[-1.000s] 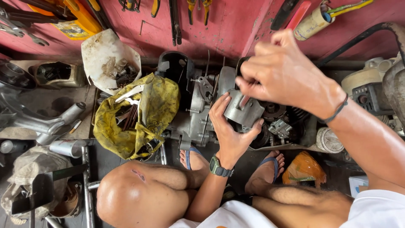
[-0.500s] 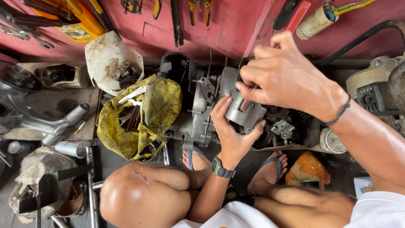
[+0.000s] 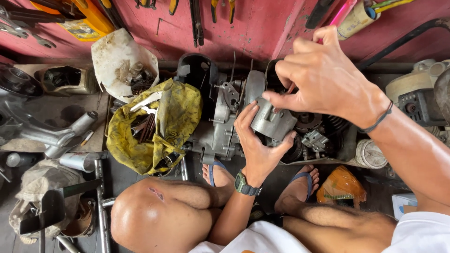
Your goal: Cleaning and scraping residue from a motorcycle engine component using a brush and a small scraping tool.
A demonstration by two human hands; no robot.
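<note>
Two bare hands work on one small grey metal engine part (image 3: 272, 122) held above the floor in front of a dismantled engine case (image 3: 225, 117). The left hand (image 3: 257, 145), wearing a dark wristwatch (image 3: 247, 185), cups the part from below, fingers curled around its near side. The right hand (image 3: 323, 77), a thin black band at its wrist, comes down from above with fingertips pinched on the part's top edge, something reddish between them; what it is cannot be told. A yellow cloth (image 3: 159, 126) with metal tools lies just left of the engine case, near the floor's far edge by the red wall (image 3: 253, 28)
</note>
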